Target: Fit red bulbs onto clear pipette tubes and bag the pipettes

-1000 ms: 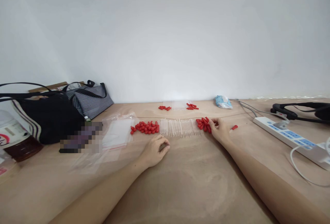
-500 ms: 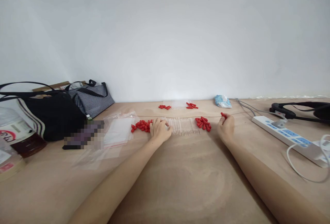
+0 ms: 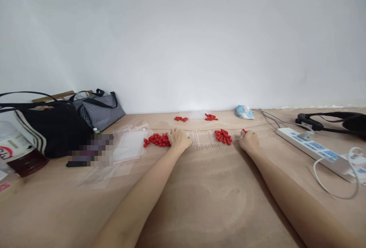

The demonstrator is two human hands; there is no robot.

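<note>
My left hand (image 3: 178, 139) rests curled on the left end of a row of clear thin tubes (image 3: 203, 140), right beside a heap of red caps (image 3: 156, 140). Whether it grips a tube is hidden by the knuckles. My right hand (image 3: 248, 140) is closed in a pinch on one red cap (image 3: 244, 130), just right of a second heap of red caps (image 3: 223, 136). Farther back lies another small set of clear tubes (image 3: 196, 116) with red caps on each side.
Clear zip bags (image 3: 130, 146) lie left of the caps. A black bag (image 3: 54, 128) and a striped bag (image 3: 98, 111) stand at far left. A white power strip (image 3: 317, 149) with cables, a black headset (image 3: 331, 120) and a blue packet (image 3: 244, 112) lie to the right.
My left hand moved forward from the bare table onto the left end of the tubes. My right hand left the right heap, lifted with a red cap, then came down again.
</note>
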